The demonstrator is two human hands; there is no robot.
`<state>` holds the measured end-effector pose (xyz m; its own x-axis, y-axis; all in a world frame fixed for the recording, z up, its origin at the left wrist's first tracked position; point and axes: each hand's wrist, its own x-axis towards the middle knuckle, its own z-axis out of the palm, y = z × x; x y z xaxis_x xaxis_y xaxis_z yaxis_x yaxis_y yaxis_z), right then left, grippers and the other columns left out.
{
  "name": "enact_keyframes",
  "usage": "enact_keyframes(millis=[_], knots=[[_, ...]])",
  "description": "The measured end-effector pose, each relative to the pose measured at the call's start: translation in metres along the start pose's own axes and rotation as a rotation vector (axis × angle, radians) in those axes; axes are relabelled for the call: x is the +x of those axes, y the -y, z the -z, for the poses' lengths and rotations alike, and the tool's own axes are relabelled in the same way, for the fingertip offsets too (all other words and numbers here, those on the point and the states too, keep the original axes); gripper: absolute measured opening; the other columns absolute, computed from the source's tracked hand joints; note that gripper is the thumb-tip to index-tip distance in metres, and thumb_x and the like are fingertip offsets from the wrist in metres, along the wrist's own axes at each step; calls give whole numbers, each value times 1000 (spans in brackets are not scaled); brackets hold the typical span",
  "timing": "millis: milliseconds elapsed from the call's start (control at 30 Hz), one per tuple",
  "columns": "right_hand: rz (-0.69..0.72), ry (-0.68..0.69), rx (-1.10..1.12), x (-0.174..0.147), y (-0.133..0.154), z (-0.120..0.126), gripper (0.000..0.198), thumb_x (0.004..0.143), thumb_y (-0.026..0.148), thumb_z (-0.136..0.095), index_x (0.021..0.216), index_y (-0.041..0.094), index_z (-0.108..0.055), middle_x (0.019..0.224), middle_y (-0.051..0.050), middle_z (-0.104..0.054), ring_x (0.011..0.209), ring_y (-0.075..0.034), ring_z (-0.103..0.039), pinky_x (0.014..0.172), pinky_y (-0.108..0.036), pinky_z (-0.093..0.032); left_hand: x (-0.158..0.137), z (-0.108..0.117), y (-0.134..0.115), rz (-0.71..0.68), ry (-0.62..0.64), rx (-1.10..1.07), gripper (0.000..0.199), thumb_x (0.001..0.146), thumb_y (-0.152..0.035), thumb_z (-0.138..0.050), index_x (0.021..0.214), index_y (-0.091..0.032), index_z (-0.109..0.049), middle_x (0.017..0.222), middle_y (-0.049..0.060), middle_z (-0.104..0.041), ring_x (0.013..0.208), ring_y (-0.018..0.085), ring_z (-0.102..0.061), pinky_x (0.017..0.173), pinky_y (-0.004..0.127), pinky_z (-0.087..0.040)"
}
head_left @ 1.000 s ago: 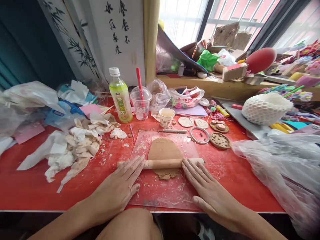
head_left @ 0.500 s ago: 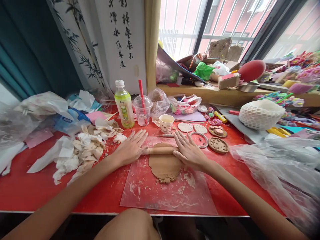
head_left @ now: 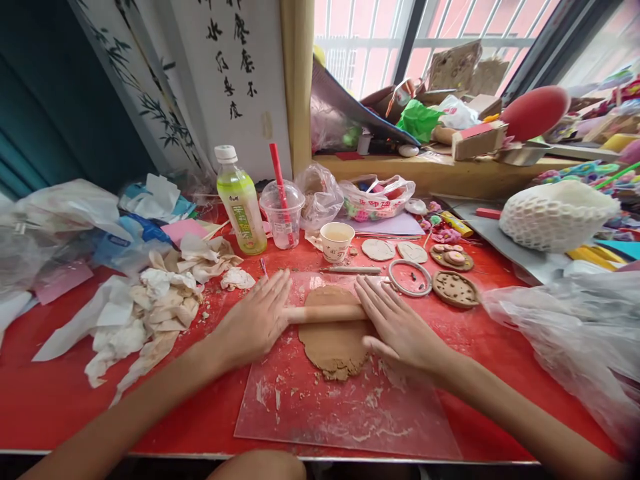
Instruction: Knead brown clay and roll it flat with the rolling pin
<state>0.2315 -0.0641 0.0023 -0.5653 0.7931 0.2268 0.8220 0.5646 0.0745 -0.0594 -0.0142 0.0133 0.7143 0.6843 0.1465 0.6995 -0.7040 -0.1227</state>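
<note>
A flattened slab of brown clay (head_left: 334, 353) with a ragged near edge lies on a clear plastic sheet (head_left: 300, 423). Across its upper part rests a wooden rolling pin (head_left: 325, 314). My left hand (head_left: 260, 313) lies over the pin's left end with its fingers stretched out. Over the right end is my right hand (head_left: 395, 323), flat, the thumb apart from the fingers. Both palms press on the pin rather than wrap round it; its two ends are hidden under them. Clay smears and crumbs cover parts of the sheet.
Beyond the clay stand a paper cup (head_left: 337, 241), a plastic cup (head_left: 283, 213) with a red straw, and a drink bottle (head_left: 241, 203). A ring (head_left: 410, 277) and decorated clay discs (head_left: 455, 289) sit at right. Crumpled tissues (head_left: 165, 300) lie left, plastic bags (head_left: 555, 320) right.
The rolling pin has moved slightly toward me over the clay, with both hands travelling along on it. The head view has also shifted a little.
</note>
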Motion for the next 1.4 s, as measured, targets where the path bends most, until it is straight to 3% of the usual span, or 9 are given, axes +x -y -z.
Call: enact_keyframes(millis=[167, 267, 533, 800, 967, 1100, 1167, 1267, 1400], knots=[[63, 122, 74, -53, 29, 20, 92, 82, 68, -26, 146, 8, 2, 150, -15, -12, 139, -29, -12, 108, -51, -28, -49, 25, -24, -113, 62, -79, 55, 96, -31, -30, 146, -19, -10, 149, 5, -24, 136, 19, -26, 110, 35, -27], [81, 143, 113, -63, 33, 22, 88, 85, 65, -25, 146, 8, 2, 150, -14, -14, 138, -28, -16, 107, -49, -31, -58, 29, -28, -138, 86, -71, 58, 96, -34, -31, 146, -22, -3, 148, 5, -24, 135, 19, -29, 108, 35, -30], [-11, 81, 101, -7, 2, 12, 81, 87, 61, -29, 145, 8, -10, 149, -15, -16, 138, -29, -12, 109, -53, -23, -15, 4, -5, 22, 31, -6, 67, 93, -53, -25, 144, -10, -19, 150, 13, -17, 139, 24, -16, 113, 40, -17], [-77, 228, 374, 44, -13, 38, 70, 91, 55, -24, 145, 11, -19, 148, -9, -22, 136, -24, -24, 110, -42, -27, 33, 21, 7, -71, 245, -215, 69, 92, -56, -21, 144, -11, -17, 151, 12, -12, 140, 23, -10, 113, 36, -18], [-56, 213, 338, 42, -19, 28, 76, 88, 59, -27, 145, 9, -20, 149, -10, -21, 137, -25, -22, 111, -45, -25, 28, 20, 6, -161, 34, -165, 66, 88, -55, -41, 138, -13, -31, 150, 13, -20, 140, 26, -12, 112, 42, -20], [-132, 90, 351, 37, -32, 25, 69, 91, 55, -25, 144, 11, -23, 148, -11, -25, 136, -24, -26, 110, -46, -26, 24, 17, 6, -249, -61, -154, 28, 88, -39, -49, 101, -16, -60, 140, 11, -40, 136, 27, -24, 109, 43, -29], [-230, 20, 390, 37, -39, 25, 66, 91, 54, -24, 142, 12, -31, 145, -12, -33, 134, -25, -31, 108, -48, -28, 24, 17, 5, -314, -123, -130, 19, 88, -32, -50, 92, -16, -60, 133, 9, -48, 132, 28, -31, 107, 43, -33], [-408, -116, 552, 38, -48, 27, 60, 92, 53, -22, 133, 16, -45, 136, -10, -48, 128, -25, -41, 106, -48, -31, 24, 22, 7, -362, -243, -90, 19, 87, -27, -51, 101, -15, -56, 126, 10, -52, 126, 26, -39, 103, 40, -38], [-541, -343, 889, 40, -64, 25, 55, 93, 50, -21, 117, 18, -58, 120, -10, -61, 115, -22, -55, 101, -43, -39, 22, 30, 23, -297, -358, -21, 22, 87, -28, -50, 103, -13, -53, 118, 11, -56, 108, 23, -54, 89, 37, -48]])
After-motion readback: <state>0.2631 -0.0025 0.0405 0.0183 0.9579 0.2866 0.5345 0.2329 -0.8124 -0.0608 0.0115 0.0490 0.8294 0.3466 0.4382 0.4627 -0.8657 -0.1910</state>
